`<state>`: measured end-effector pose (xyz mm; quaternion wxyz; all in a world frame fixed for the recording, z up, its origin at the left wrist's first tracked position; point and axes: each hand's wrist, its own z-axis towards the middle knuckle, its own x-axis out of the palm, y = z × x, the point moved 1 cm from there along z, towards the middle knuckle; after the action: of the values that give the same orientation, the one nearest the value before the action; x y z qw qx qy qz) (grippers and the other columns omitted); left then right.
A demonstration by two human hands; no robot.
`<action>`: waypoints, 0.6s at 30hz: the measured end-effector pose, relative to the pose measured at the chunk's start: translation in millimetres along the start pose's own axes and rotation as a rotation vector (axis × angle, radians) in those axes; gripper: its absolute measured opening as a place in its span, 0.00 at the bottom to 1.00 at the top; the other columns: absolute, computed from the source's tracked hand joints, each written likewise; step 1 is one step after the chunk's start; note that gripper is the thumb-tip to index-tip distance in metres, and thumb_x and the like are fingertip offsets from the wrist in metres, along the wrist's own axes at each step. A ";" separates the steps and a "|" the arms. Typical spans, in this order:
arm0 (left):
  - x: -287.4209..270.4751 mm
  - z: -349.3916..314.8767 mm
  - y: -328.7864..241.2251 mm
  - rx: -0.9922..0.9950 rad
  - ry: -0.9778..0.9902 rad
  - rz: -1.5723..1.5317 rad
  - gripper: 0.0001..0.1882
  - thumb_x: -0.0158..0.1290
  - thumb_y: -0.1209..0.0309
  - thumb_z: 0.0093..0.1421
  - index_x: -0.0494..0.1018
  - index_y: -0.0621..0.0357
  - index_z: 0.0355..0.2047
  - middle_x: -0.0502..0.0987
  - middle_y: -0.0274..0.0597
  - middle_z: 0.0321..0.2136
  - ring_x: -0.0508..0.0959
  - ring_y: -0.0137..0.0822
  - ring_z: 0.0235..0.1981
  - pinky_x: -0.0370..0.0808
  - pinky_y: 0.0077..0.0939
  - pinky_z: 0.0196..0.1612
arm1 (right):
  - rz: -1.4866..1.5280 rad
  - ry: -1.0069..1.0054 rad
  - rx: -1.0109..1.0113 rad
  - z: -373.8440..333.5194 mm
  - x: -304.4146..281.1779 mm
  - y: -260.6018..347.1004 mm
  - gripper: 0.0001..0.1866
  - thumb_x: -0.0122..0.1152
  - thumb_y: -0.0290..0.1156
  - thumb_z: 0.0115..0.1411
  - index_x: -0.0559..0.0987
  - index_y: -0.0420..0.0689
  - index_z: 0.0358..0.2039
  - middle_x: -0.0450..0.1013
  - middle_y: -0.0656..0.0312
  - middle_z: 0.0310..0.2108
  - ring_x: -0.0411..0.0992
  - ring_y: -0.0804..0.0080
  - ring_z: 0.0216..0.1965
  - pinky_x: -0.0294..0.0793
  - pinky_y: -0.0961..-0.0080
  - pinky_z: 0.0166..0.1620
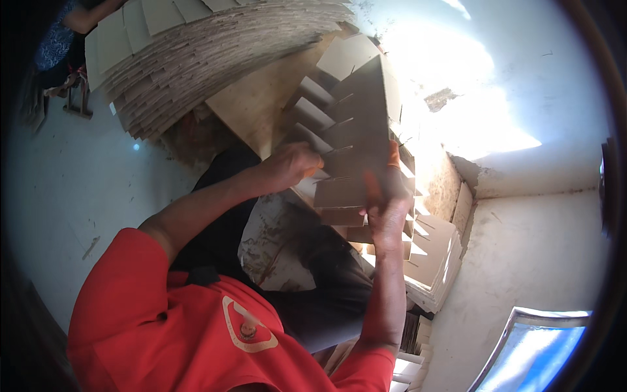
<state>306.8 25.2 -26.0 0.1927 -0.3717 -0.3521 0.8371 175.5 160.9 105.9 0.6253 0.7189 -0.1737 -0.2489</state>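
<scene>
A slotted cardboard partition (356, 130) stands tilted in front of me, with several cross strips (312, 114) sticking out through its slots on the left side. My right hand (388, 206) grips its near right part, thumb on the broad face and fingers round the edge; something orange covers a fingertip. At the left side, my left hand (294, 163) is closed, its fingertips pinching the end of a cardboard strip (320, 174) low on the partition. Orange shows on these fingertips too. Both hands are slightly blurred.
A large pile of layered cardboard pieces (196, 72) rises at the far left, with another person's arm (91, 16) beyond it. A brown board (261, 85) lies beneath the partition. Stacked cardboard (431, 251) sits by the wall at right, near a blue-lit window frame (532, 353).
</scene>
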 end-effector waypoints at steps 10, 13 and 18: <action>-3.0 12.2 -6.0 -0.049 -0.020 0.040 0.09 0.58 0.81 0.50 0.78 0.64 0.34 0.75 0.50 0.25 0.74 0.46 0.29 0.72 0.38 0.32 | -0.732 0.182 -0.330 13.7 17.7 -7.9 0.33 0.51 0.21 0.61 0.54 0.42 0.66 0.70 0.60 0.20 0.63 0.80 0.12 0.62 0.79 0.14; 2.6 11.1 1.6 -0.011 -0.044 0.003 0.08 0.58 0.81 0.50 0.77 0.65 0.33 0.75 0.50 0.25 0.74 0.47 0.28 0.72 0.38 0.31 | -0.691 0.210 -0.144 22.9 16.5 -5.3 0.34 0.52 0.20 0.60 0.54 0.42 0.66 0.72 0.59 0.23 0.65 0.78 0.13 0.63 0.78 0.13; 8.9 18.7 -6.8 0.038 0.008 -0.026 0.09 0.58 0.81 0.48 0.77 0.64 0.32 0.76 0.47 0.25 0.74 0.44 0.28 0.72 0.36 0.33 | -0.976 0.275 -0.164 28.9 7.0 -66.6 0.40 0.56 0.22 0.57 0.49 0.42 0.67 0.75 0.54 0.27 0.70 0.73 0.15 0.65 0.74 0.15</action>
<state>287.3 26.7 -16.4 0.2119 -0.3667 -0.3403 0.8395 160.5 144.0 36.6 0.5078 0.6908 0.2861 -0.4279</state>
